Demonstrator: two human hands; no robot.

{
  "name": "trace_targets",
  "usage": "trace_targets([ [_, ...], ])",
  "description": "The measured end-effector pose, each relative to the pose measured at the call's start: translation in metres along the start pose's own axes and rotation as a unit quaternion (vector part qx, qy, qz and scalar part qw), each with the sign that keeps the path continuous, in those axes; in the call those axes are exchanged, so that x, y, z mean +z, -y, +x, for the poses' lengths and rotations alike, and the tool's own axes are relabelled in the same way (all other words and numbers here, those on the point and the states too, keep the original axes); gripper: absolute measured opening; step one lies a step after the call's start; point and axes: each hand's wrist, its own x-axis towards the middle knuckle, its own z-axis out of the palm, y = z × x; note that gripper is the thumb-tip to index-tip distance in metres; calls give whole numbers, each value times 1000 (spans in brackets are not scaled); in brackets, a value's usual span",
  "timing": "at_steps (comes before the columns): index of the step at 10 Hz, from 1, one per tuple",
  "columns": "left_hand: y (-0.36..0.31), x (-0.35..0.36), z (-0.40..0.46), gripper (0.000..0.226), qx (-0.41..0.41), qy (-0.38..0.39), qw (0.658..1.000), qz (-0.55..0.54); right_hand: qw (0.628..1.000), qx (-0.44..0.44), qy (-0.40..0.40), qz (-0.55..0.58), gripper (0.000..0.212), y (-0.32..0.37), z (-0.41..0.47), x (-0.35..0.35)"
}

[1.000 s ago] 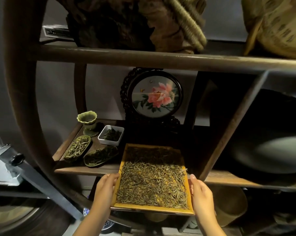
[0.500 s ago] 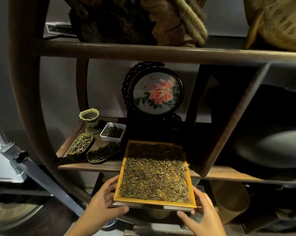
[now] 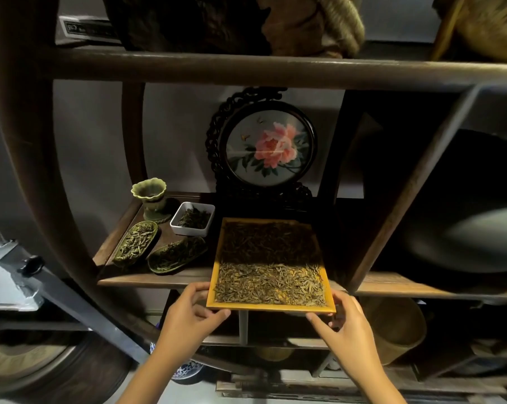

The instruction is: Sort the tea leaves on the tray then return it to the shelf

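A yellow rectangular tray (image 3: pixel 214 275) spread with dry tea leaves (image 3: pixel 271 282) lies on the wooden shelf (image 3: pixel 147 279), its near end sticking out past the shelf's front edge. The far half of the tray is in shadow under the shelf above. My left hand (image 3: pixel 192 312) grips the tray's near left corner, thumb on the rim and fingers beneath. My right hand (image 3: pixel 338 322) holds the near right corner from below with its fingers curled under the edge.
Left of the tray on the shelf stand a white dish of leaves (image 3: pixel 192 218), two green leaf-shaped dishes (image 3: pixel 135 243) (image 3: pixel 176 253) and a green cup (image 3: pixel 150 196). A round flower screen (image 3: pixel 268 148) stands behind the tray. A slanted post (image 3: pixel 403 196) bounds the right side.
The tray has slid forward onto the shelf, away from me. Both hands shifted from its sides to its near corners.
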Motion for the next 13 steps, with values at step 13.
trace_targets([
  [13,-8,-11,-14,48,61,-40,980,188,992,28,-111,-57,54,21,-41,15],
])
